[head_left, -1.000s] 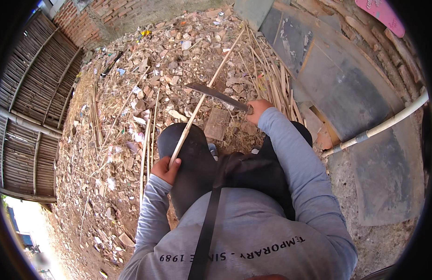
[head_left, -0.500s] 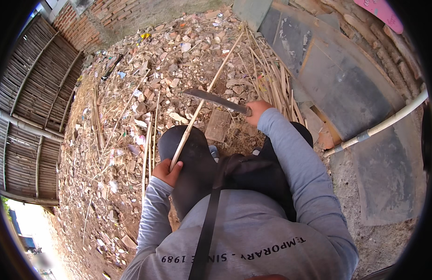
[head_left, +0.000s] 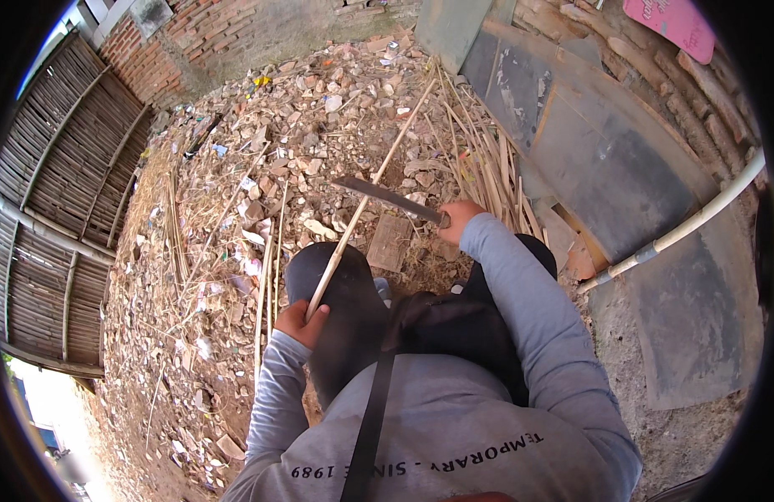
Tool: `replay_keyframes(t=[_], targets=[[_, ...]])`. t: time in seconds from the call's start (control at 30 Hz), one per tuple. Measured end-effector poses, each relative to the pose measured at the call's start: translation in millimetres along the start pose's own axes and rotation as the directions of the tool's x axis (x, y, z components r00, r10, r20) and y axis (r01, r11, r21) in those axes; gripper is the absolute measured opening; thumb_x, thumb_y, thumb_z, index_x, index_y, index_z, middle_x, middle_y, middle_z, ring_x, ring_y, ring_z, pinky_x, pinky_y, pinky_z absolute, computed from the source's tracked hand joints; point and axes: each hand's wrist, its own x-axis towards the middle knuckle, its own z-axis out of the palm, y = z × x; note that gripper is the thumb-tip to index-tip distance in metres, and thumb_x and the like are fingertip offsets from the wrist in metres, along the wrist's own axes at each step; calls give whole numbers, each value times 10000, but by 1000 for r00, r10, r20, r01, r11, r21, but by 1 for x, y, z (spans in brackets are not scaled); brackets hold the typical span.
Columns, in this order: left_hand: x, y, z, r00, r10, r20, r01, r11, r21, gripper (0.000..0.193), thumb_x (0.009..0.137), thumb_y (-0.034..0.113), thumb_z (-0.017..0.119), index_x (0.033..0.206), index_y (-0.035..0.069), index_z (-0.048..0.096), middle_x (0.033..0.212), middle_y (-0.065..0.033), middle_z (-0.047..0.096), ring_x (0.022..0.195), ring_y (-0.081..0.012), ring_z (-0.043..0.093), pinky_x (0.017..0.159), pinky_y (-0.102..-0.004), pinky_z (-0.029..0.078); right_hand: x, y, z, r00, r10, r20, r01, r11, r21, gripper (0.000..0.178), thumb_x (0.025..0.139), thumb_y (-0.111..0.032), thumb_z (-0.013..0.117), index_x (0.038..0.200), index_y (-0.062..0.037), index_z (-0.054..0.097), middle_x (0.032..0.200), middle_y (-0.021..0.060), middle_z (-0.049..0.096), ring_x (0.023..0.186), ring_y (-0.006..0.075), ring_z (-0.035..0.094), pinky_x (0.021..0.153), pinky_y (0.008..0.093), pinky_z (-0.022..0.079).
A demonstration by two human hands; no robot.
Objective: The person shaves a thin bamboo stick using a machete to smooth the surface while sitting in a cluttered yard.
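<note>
My left hand (head_left: 302, 323) is closed round the near end of a long, thin bamboo strip (head_left: 338, 254), beside my left knee. From there the pale strip slants away to the upper right, over the rubble. A machete (head_left: 390, 197) with a dark, worn blade is in my right hand (head_left: 462, 222), its fingers wrapped round the handle. The blade points left and crosses the strip around its middle; whether the edge touches it I cannot tell. Under the blade, a flat brown slab (head_left: 390, 243) lies on the ground between my knees.
Split bamboo strips (head_left: 490, 172) lie in a pile to the right, and several more (head_left: 267, 293) by my left knee. Broken stone and litter (head_left: 228, 226) cover the ground. Dark sheets (head_left: 604, 167) and a pale pole (head_left: 680, 226) are at right, a bamboo wall panel (head_left: 56, 167) at left.
The view has tilted slightly, so my hands, knees and the strip sit a little lower. The machete keeps nearly the same place across the strip. Both grips are unchanged.
</note>
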Motion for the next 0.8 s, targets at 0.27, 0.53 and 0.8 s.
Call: replay_keyframes(t=[0.27, 0.53, 0.8], targets=[[-1, 4, -4, 1000, -10, 25, 9, 998, 55, 430, 818, 420, 643, 731, 3, 593, 560, -124, 544, 510, -213, 525, 508, -360, 412, -9, -17, -1, 980, -94, 174, 98, 995, -15, 331, 689, -323, 668, 958, -132, 650, 896, 146, 657, 882, 326, 623, 792, 411, 495], [0, 1, -3, 1000, 15, 3, -15, 998, 63, 429, 816, 419, 644, 732, 1, 596, 575, -144, 556, 516, -234, 530, 515, -371, 416, 0, 4, 11, 996, -87, 1, 87, 996, -27, 320, 678, -321, 678, 924, -119, 648, 839, 153, 647, 836, 335, 620, 764, 415, 494], [-2, 11, -8, 998, -52, 38, 49, 996, 69, 445, 826, 431, 627, 783, -11, 606, 615, -141, 573, 579, -239, 561, 569, -369, 438, 2, 3, 7, 993, -112, 40, 114, 993, -29, 349, 674, -316, 688, 966, -128, 651, 865, 166, 649, 858, 350, 615, 784, 424, 495]])
